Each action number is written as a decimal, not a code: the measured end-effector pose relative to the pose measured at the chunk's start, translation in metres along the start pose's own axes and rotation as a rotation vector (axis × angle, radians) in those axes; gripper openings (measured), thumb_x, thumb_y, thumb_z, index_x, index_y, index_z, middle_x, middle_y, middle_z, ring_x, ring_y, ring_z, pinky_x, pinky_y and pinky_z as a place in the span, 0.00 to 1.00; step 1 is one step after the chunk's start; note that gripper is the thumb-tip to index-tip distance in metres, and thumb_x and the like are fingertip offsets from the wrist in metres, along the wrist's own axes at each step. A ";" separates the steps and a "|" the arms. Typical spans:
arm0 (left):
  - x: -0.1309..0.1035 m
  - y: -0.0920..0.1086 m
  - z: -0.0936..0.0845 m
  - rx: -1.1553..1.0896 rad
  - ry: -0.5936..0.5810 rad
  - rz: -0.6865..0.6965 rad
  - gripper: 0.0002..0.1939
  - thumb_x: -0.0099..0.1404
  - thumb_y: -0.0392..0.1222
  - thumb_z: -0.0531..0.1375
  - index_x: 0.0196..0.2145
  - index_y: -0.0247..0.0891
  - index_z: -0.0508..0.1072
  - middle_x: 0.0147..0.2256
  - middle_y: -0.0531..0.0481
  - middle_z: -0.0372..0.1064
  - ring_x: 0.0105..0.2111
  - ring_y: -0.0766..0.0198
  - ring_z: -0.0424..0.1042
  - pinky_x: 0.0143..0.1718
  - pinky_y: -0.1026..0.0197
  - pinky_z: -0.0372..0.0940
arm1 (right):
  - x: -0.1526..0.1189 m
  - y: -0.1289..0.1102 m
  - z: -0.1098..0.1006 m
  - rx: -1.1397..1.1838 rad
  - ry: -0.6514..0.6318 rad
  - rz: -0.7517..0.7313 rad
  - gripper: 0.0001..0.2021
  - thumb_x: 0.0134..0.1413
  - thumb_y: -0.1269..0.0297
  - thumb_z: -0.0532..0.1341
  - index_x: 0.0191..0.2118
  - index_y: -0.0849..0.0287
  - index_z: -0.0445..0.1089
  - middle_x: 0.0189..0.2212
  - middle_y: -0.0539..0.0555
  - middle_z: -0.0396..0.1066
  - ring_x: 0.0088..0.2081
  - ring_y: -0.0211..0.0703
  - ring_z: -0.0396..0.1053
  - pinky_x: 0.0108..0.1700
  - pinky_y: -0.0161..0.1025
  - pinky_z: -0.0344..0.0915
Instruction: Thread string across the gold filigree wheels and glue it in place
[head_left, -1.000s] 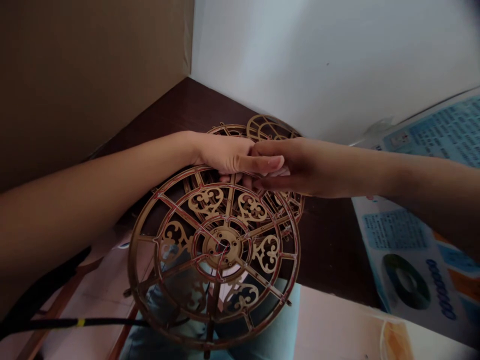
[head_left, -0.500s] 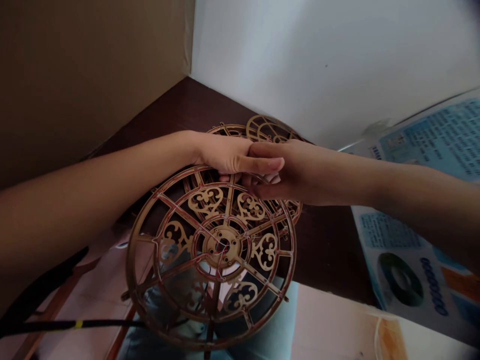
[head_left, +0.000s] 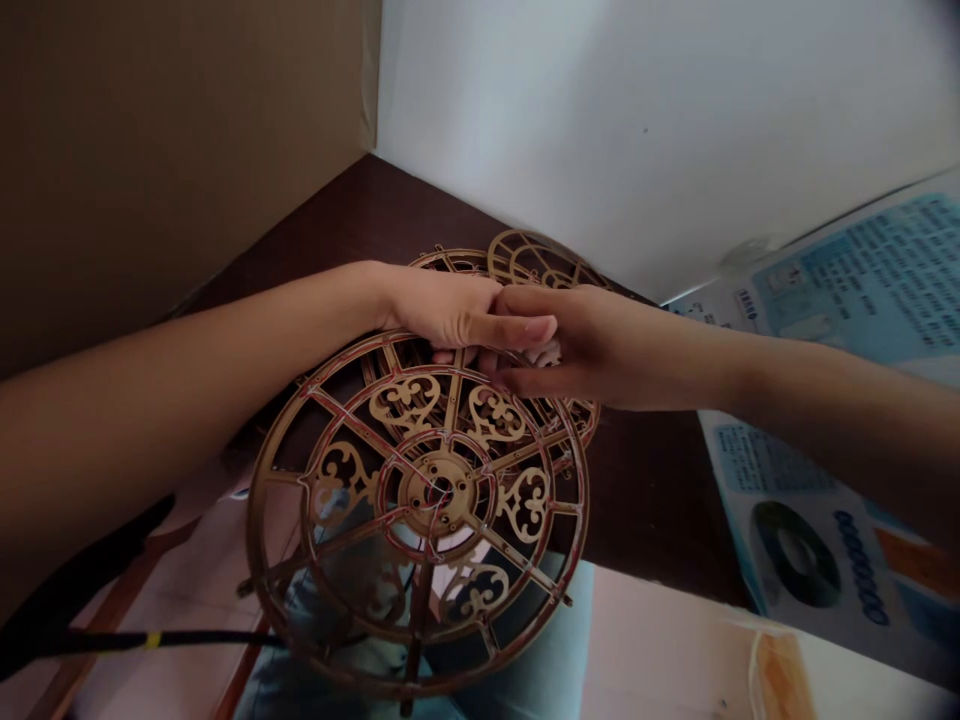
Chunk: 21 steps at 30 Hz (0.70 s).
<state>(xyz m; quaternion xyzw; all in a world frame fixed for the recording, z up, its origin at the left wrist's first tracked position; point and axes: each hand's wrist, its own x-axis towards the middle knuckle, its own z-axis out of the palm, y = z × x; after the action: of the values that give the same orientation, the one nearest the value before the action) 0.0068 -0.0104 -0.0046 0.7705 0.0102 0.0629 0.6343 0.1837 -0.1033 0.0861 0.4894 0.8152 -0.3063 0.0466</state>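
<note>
A round gold metal frame (head_left: 442,490) with spokes, heart-shaped scrollwork and red lines along its bars tilts toward me, its lower part over my lap. At its far rim, my left hand (head_left: 450,305) is closed, fingers curled behind and thumb stretched right. My right hand (head_left: 574,340) meets it there, its thumb in front of the rim and its other fingers bent over the left hand's fingers. Something small and pale shows between the hands; I cannot make it out. Most fingertips are hidden.
More gold round frames (head_left: 540,255) lie behind on the dark brown tabletop (head_left: 645,490), near a white wall (head_left: 600,130). To the right is a printed blue and white sheet or box (head_left: 780,460). A black cable (head_left: 202,637) with a yellow band runs at lower left.
The view has shifted slightly, so everything sits a little further left. Both hands keep nearly the same grip at the far rim.
</note>
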 end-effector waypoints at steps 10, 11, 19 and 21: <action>0.000 0.000 -0.001 0.044 -0.012 -0.041 0.37 0.61 0.80 0.63 0.40 0.39 0.78 0.32 0.46 0.77 0.22 0.65 0.69 0.22 0.66 0.66 | 0.000 0.012 0.001 0.090 0.009 -0.050 0.14 0.62 0.56 0.68 0.48 0.57 0.70 0.41 0.51 0.75 0.39 0.43 0.72 0.39 0.39 0.68; 0.001 0.001 0.000 0.049 -0.009 -0.037 0.37 0.61 0.80 0.63 0.41 0.39 0.78 0.33 0.46 0.77 0.22 0.66 0.69 0.22 0.66 0.65 | 0.000 0.013 0.002 0.074 0.013 -0.058 0.15 0.61 0.55 0.68 0.48 0.57 0.70 0.40 0.51 0.74 0.39 0.43 0.72 0.39 0.39 0.67; 0.001 0.005 0.003 0.019 -0.006 -0.035 0.35 0.61 0.78 0.64 0.39 0.39 0.77 0.29 0.49 0.73 0.21 0.66 0.66 0.22 0.65 0.63 | 0.004 0.013 0.001 0.185 -0.032 -0.062 0.11 0.62 0.57 0.67 0.44 0.56 0.70 0.36 0.50 0.72 0.35 0.42 0.69 0.34 0.39 0.66; 0.000 0.004 0.003 0.016 -0.001 -0.041 0.34 0.62 0.77 0.64 0.40 0.40 0.77 0.30 0.49 0.74 0.22 0.65 0.67 0.22 0.65 0.63 | 0.003 0.011 0.000 0.183 -0.037 -0.053 0.12 0.62 0.57 0.67 0.45 0.56 0.70 0.36 0.50 0.73 0.36 0.42 0.70 0.36 0.39 0.67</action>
<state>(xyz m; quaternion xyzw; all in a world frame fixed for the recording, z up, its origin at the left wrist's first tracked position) 0.0072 -0.0139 -0.0017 0.7752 0.0259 0.0494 0.6293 0.1910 -0.0972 0.0798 0.4641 0.7955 -0.3895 0.0085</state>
